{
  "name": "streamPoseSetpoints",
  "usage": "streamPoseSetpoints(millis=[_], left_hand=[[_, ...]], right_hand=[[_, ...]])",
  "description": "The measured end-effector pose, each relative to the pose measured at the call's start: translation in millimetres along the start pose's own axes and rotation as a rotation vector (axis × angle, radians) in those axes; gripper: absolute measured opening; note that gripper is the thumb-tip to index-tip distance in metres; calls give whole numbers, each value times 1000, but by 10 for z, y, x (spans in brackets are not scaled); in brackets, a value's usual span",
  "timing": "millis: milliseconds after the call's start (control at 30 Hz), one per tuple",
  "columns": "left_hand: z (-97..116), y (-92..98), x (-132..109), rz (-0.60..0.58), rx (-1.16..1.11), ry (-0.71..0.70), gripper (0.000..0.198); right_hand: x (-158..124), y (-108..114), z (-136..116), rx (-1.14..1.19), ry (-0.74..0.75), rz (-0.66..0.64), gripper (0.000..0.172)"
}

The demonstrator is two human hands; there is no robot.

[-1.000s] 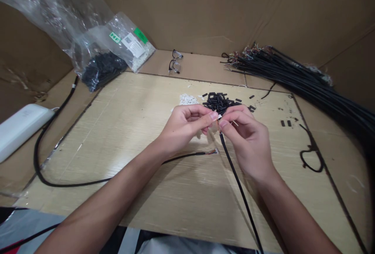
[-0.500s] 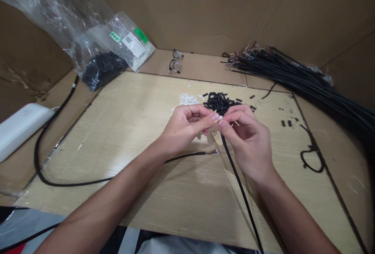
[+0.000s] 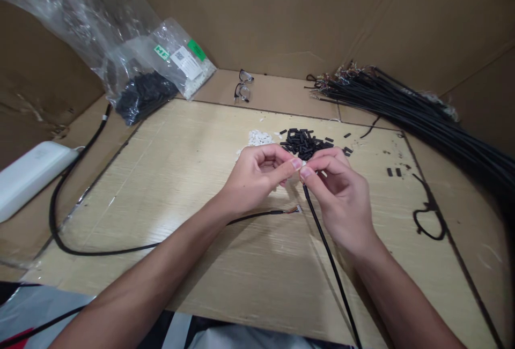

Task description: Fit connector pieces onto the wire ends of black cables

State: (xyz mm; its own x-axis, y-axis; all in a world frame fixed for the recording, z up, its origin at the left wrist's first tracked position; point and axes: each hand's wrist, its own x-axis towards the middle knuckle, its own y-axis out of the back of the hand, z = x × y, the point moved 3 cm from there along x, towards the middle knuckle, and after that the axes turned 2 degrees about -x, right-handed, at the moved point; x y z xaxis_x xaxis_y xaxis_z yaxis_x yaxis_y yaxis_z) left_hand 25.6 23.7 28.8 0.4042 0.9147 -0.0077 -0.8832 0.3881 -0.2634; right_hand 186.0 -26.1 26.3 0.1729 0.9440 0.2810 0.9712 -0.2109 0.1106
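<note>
Change: I am seeing very little shift against the frames a moment ago; the left hand and right hand are staying pressed tip to tip above the worktop, with the view creeping slightly.
Meaning: I am reading this as fine work still going on at the cable end, not a finished or released step (a judgement, since the joint itself is tiny).
Left fingers: thumb and forefinger are closing together on a small white piece, which I can barely make out.
Right fingers: they are pinching the tip of the black cable, clamped just under the white piece.
Cable position: it is running from the right fingertips down toward the near edge, lifted off the worktop at its upper end.
Piece versus fingers: the white piece is sitting right between the two sets of fingertips, touching both as far as I can tell.
Second cable: another cable is lying flat under the left wrist, its wired end just below the hands and apart from them.
Nearby: black sleeves and white bits are lying just beyond the hands; a cable bundle is resting well to the right.
</note>
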Motion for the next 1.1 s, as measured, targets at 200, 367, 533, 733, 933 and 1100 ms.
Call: streamPoseSetpoints(millis=[200,367,533,733,933,1100], left_hand=[[-21,20,22,5,-16,-28,38],[-18,27,16,23,-32,-28,38],[-8,5,10,29,-25,-24,36],[1,-16,4,43,9,6,36],[-7,5,-3,14,-25,0,36],[-3,16,13,-4,-24,-50,41]], right_hand=[[10,4,22,8,-17,10,7],[13,23,23,60,-16,-21,9],[18,17,2,31,-12,-11,9],[15,8,13,-13,-23,11,10],[21,14,39,16,-27,-1,7],[13,14,77,96,-112,-30,11]])
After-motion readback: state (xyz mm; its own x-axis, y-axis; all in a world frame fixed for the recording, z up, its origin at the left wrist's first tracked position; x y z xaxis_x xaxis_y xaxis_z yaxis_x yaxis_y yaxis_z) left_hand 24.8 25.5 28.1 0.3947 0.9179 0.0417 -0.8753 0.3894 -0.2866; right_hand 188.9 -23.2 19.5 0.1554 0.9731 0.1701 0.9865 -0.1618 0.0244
